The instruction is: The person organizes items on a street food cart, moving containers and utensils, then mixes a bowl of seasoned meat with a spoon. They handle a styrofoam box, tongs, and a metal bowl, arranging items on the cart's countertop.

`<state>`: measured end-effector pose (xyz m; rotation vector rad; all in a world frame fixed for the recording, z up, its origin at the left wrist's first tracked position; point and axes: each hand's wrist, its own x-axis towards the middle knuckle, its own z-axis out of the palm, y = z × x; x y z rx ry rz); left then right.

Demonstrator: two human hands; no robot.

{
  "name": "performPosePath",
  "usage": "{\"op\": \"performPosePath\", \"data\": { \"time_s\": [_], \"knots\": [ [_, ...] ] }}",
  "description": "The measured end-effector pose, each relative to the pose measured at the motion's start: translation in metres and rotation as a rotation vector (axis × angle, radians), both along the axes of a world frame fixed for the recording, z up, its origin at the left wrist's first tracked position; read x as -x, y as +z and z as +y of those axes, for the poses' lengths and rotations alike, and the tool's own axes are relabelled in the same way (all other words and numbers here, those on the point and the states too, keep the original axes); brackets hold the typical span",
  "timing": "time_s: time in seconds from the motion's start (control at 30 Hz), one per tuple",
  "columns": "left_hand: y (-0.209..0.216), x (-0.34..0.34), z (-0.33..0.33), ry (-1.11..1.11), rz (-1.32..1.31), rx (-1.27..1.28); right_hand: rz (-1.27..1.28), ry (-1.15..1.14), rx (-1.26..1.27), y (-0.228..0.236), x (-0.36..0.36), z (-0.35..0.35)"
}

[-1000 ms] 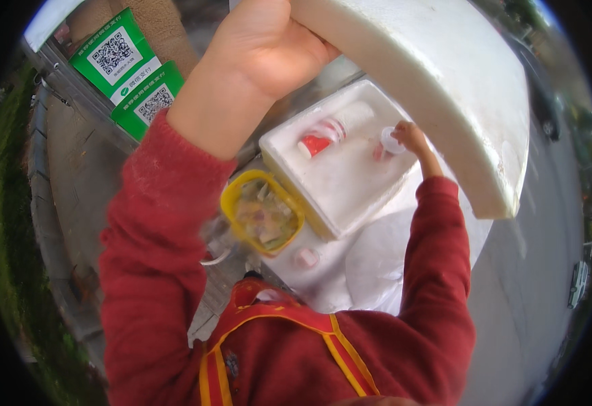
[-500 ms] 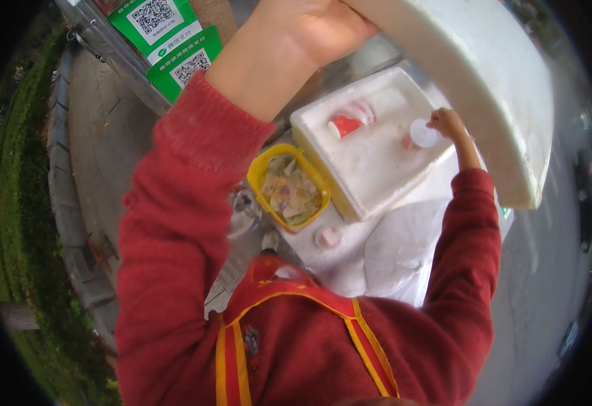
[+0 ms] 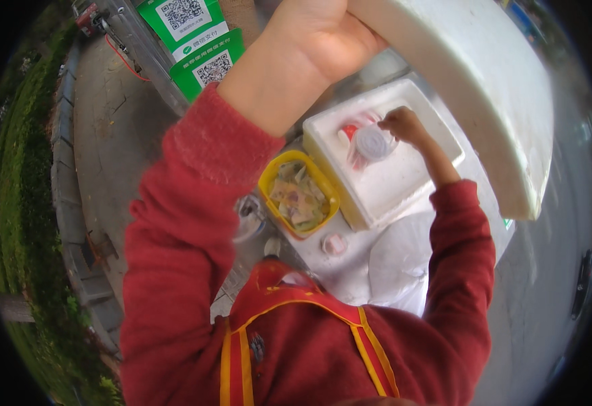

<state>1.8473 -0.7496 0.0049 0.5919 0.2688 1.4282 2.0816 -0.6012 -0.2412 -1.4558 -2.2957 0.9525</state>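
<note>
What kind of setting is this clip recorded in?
Probably an outdoor street food stall: paved ground edged by grass, green payment-code signs, and a white foam cooler box beside a yellow tub of food.

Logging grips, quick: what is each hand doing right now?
Left hand: closed on the edge of the white foam lid, holding it up.
Right hand: holding a small clear lidded cup over the foam box.

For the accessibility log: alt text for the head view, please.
The left hand holds a white foam lid raised while the right hand grips a clear lidded cup inside the open foam box; a yellow food tub sits beside it.
</note>
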Motion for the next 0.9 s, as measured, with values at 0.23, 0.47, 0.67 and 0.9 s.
{"op": "performPosePath", "data": {
  "time_s": [0.23,0.47,0.67,0.9],
  "knots": [
    [-0.006,0.013,-0.008,-0.03,-0.003,-0.07,-0.096,-0.047,0.022,-0.011,0.087,-0.014],
    [-0.02,0.014,0.005,-0.058,-0.06,0.034,-0.145,-0.073,0.017,-0.039,0.108,-0.004],
    [-0.03,0.012,0.002,-0.013,0.039,-0.088,-0.243,0.089,-0.325,0.023,0.01,-0.07],
    [-0.036,0.009,0.021,-0.085,-0.047,-0.003,-0.964,-0.811,-0.197,-0.004,-0.129,-0.303]
  ]
}}
